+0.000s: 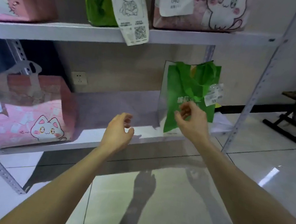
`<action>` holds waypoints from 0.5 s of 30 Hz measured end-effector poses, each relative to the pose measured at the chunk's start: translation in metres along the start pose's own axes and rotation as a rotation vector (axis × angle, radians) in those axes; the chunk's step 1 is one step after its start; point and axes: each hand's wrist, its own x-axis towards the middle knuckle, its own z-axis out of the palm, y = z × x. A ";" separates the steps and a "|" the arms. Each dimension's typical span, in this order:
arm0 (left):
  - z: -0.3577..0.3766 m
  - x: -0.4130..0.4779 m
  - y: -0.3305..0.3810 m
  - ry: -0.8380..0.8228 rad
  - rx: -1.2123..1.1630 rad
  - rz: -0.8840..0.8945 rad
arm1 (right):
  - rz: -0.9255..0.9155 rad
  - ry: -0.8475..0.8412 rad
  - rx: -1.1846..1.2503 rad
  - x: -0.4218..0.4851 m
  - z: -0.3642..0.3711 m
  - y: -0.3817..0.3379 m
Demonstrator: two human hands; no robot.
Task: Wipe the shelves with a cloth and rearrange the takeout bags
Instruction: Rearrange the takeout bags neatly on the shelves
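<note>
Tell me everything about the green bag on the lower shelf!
The green bag stands upright near the right end of the lower shelf. It looks like soft, thin fabric, with crumpled handles on top and pale lettering in front. A white receipt hangs at its right side. The right hand is in front of it, fingers loosely curled; touching or not, I cannot tell.

Green bag [190,96] matt non-woven cloth; shelf [102,139] smooth painted metal; floor tiles [169,199] glossy.
</note>
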 end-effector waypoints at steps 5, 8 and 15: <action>0.056 0.021 0.039 -0.107 -0.084 0.013 | 0.225 0.338 -0.125 -0.003 -0.037 0.075; 0.078 0.032 0.054 -0.217 -0.213 -0.077 | 0.417 0.104 -0.016 -0.003 -0.032 0.105; 0.078 0.034 0.036 -0.278 -0.299 -0.112 | 0.437 -0.186 0.271 0.004 0.007 0.111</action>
